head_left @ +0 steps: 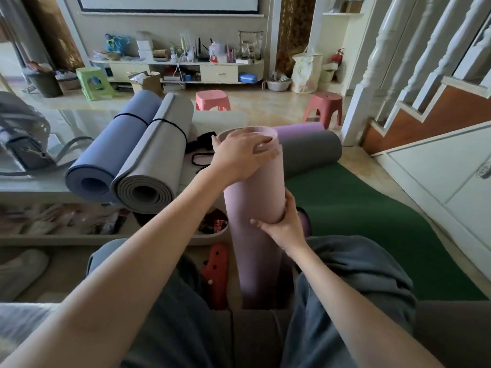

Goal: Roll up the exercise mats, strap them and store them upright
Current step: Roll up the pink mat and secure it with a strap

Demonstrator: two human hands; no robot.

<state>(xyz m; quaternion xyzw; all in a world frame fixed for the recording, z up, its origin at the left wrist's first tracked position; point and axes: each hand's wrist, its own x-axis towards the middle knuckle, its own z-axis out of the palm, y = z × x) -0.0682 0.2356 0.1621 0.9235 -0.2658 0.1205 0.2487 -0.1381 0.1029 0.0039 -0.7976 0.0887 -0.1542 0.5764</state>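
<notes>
A rolled pink mat (255, 197) stands upright between my knees. My left hand (239, 155) lies over its top end, fingers spread across the rim. My right hand (281, 224) grips the roll at mid-height, thumb in front and fingers wrapped behind. On the low table lie a rolled blue mat (117, 147) and a rolled grey mat (156, 160), each with a black strap around it. Loose black straps (200, 147) lie on the table behind my left hand. A dark grey roll (310, 155) and a purple roll (297, 128) lie behind the pink one. A green mat (358, 216) is spread flat on the floor.
The low table (32, 187) stands at the left with a grey bag (24, 139) on it. A red slipper (216, 272) lies by my left knee. Pink stools (212, 100) stand further back, a white staircase and cabinet (435, 168) are at the right.
</notes>
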